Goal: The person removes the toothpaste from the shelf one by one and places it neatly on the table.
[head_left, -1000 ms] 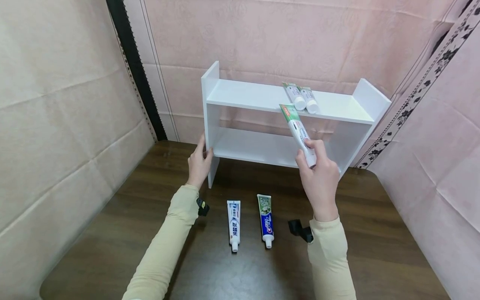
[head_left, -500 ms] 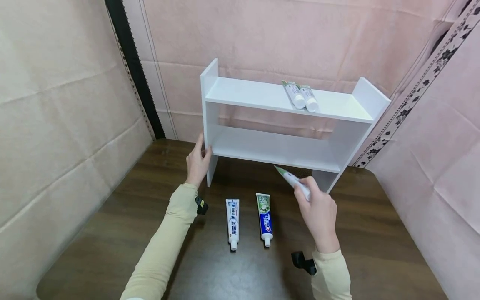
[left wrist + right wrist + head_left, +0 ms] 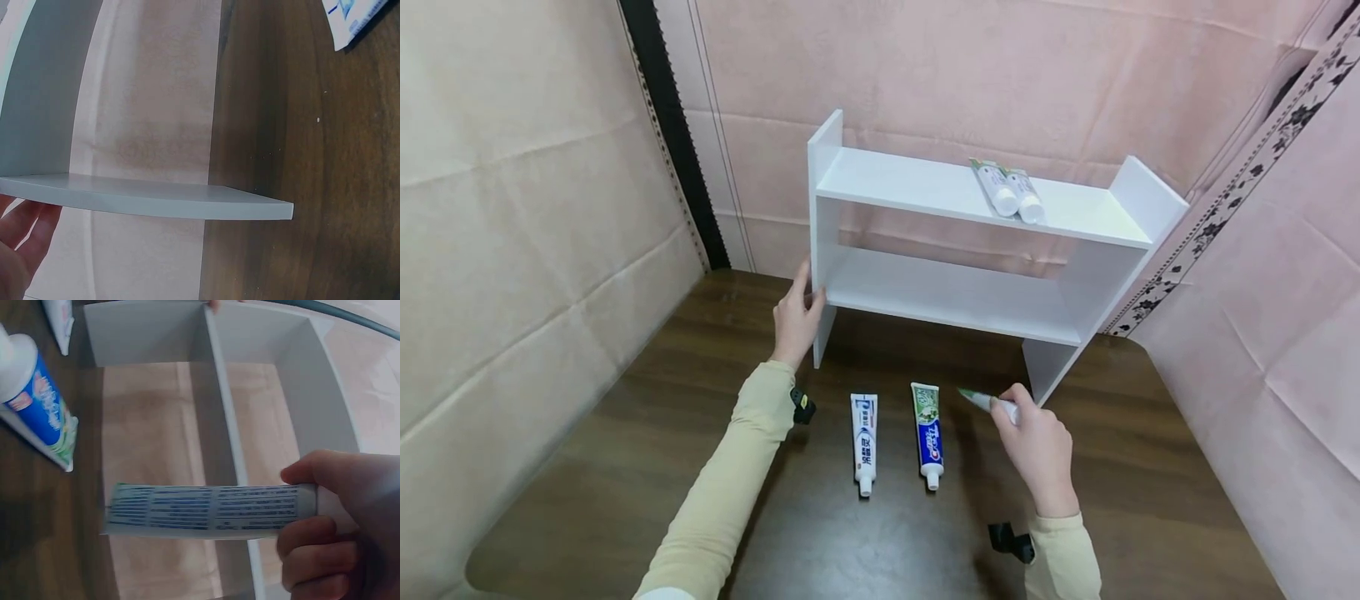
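My right hand (image 3: 1037,450) grips a white and green toothpaste tube (image 3: 988,402) near its cap end, above the table before the shelf's right side. In the right wrist view this tube (image 3: 206,511) lies across the picture, its printed text showing. My left hand (image 3: 796,321) rests against the outer left side of the white two-tier shelf (image 3: 887,179), fingers extended along the panel. On the table lie a white and blue toothpaste tube (image 3: 865,442) and a blue and green one (image 3: 928,433), caps toward me. Two white tubes (image 3: 997,190) (image 3: 1025,197) lie side by side on the top tier.
The shelf's lower tier (image 3: 955,292) stands above the dark wooden table (image 3: 700,467). Pale pink cloth (image 3: 962,75) hangs behind the shelf and along both sides. Black wrist mounts (image 3: 1011,543) sit on both wrists.
My right hand has lowered the toothpaste tube from in front of the top tier to just over the table, tilting it flatter. My left hand stays at the shelf's side.
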A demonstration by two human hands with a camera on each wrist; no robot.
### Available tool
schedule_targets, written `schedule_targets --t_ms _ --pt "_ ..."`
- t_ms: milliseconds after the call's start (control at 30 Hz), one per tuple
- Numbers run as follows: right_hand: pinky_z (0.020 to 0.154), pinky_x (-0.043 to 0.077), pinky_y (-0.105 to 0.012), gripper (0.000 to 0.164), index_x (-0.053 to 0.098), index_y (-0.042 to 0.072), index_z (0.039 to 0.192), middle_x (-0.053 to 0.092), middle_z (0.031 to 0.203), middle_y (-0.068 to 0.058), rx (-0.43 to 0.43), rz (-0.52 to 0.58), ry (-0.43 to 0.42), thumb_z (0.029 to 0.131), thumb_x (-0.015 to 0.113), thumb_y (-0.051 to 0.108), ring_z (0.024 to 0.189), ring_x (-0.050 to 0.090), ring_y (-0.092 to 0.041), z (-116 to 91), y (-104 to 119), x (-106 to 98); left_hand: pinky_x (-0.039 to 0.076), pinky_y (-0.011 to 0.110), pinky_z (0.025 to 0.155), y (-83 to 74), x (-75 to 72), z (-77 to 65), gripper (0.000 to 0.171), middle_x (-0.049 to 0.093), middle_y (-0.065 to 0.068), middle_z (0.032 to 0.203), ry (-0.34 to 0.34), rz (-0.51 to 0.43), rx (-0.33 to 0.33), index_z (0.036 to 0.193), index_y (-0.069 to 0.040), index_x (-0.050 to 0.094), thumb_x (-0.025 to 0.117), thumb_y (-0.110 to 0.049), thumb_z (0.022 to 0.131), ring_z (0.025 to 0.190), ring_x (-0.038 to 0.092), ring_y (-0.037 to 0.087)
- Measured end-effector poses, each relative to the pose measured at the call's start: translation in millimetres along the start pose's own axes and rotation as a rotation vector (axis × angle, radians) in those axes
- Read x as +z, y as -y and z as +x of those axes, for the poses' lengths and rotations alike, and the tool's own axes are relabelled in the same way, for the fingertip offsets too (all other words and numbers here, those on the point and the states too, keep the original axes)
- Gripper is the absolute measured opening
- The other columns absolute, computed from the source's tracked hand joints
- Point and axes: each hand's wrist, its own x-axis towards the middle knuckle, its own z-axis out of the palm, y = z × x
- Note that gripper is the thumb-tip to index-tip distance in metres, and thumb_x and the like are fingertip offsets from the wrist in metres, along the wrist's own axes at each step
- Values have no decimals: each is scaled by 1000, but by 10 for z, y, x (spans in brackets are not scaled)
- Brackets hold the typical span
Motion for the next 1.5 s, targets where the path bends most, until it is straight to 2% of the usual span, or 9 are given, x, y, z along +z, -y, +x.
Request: schedule_targets --t_ms 233,367,633,800,933,1067,1333,1433,1500 --pt "46 36 -28 23 65 6 101 68 75 -12 58 -34 188 91 61 27 53 49 -18 -95 -101 135 55 51 88 2 20 -19 57 55 16 141 -2 21 -8 152 -39 27 50 -25 101 109 67 35" --pt "45 36 -27 30 64 4 109 67 79 -14 43 -68 260 90 64 26 53 48 -18 -133 -122 212 55 52 88 -1 24 -2 57 56 18 139 -2 19 8 152 -39 27 49 -25 101 109 67 36" --pt "46 35 -28 47 59 1 125 68 89 -19 9 -158 416 86 69 26 57 50 -19 -202 -158 331 56 51 87 -11 20 -3 58 54 17 141 5 11 -3 152 -38 27 50 -24 100 109 67 36" --pt "50 34 -30 60 53 1 137 67 92 -19 18 -163 564 84 70 25 62 49 -21 -206 -172 358 56 51 86 -7 24 -5 58 55 18 140 -5 8 5 152 -38 28 51 -24 100 107 68 36" --pt "53 38 -31 60 52 2 138 67 103 -21 24 -156 652 85 69 24 69 53 -22 -208 -192 384 57 51 85 -6 26 -1 57 56 18 139 -12 13 6 151 -38 29 51 -24 100 106 68 36" --pt "55 41 -32 56 53 2 137 67 110 -23 33 -163 672 89 67 25 74 55 -23 -206 -213 405 57 51 85 -11 23 2 57 55 17 140 -14 11 6 151 -38 29 51 -24 100 106 68 35" --pt "60 42 -34 56 51 4 139 66 111 -21 44 -146 696 90 66 26 77 55 -23 -194 -247 418 56 51 85 5 15 -5 57 58 19 136 -30 8 20 151 -36 31 52 -23 100 106 68 36" --pt "54 39 -31 48 57 3 133 65 86 -14 -4 -123 628 91 66 24 64 52 -19 -171 -247 410 56 52 85 8 21 -3 57 58 19 137 -33 5 22 151 -37 31 52 -23 100 106 68 36" --pt "49 36 -28 39 63 2 124 58 72 -6 -65 -89 513 91 66 21 57 47 -15 -119 -226 382 56 52 85 8 24 -2 57 56 18 139 -31 3 16 151 -37 31 52 -23 100 106 68 36"
